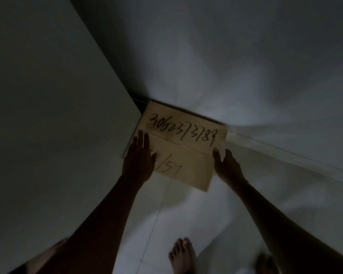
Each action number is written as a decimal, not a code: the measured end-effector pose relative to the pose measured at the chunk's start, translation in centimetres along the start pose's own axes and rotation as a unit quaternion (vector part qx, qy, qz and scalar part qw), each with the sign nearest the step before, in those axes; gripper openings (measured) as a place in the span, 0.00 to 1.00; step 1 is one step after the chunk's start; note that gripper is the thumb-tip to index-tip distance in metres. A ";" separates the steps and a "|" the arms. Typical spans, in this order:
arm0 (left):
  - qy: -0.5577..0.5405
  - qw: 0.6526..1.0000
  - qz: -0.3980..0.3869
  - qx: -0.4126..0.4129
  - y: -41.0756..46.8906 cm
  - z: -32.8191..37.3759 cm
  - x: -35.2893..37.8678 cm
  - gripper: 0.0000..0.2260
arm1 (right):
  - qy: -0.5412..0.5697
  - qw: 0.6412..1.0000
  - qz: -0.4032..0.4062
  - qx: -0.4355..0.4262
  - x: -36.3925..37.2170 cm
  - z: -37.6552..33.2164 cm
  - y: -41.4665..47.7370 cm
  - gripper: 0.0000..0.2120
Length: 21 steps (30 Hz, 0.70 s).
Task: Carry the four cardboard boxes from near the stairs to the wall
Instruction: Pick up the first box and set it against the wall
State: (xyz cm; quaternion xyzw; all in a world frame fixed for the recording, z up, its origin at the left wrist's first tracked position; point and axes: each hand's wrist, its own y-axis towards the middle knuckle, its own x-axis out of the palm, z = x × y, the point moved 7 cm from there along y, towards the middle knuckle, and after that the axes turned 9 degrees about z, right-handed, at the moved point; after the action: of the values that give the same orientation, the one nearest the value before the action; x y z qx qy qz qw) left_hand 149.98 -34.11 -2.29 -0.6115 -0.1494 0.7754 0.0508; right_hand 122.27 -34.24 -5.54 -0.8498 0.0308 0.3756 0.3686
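Observation:
A tan cardboard box (pixel 183 139) with black handwritten numbers on its top sits in the corner where two walls meet, its far edges against both walls. My left hand (pixel 139 159) lies flat on the box's left part, fingers spread. My right hand (pixel 227 165) grips the box's right edge with the thumb on top. The scene is dim and slightly blurred. No other boxes are in view.
A dark wall (pixel 53 107) rises on the left and a paler wall (pixel 246 62) with a baseboard (pixel 289 153) runs to the right. White floor tiles (pixel 178 216) lie below. My bare feet (pixel 182 256) stand near the bottom edge.

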 end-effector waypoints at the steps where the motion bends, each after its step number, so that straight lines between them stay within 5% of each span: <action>1: 0.004 1.000 -0.008 0.012 -1.4 1.0 -0.8 0.33 | -0.014 1.000 0.008 -0.017 -1.4 -0.2 -1.6 0.33; 13: -0.008 0.988 -0.040 0.148 -18.5 21.1 -24.6 0.31 | -0.087 0.987 0.110 -0.078 -28.4 -2.5 -27.6 0.44; 21: 0.039 0.966 -0.043 0.252 -33.5 35.6 -35.6 0.32 | -0.054 0.977 0.206 -0.021 -46.4 6.4 -43.5 0.39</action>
State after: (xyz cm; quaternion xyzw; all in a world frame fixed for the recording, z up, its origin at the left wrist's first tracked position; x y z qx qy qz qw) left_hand 121.01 -17.62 48.12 -0.6020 0.0269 0.7604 0.2421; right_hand 99.41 -8.94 48.53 -0.8115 0.1769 0.4891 0.2663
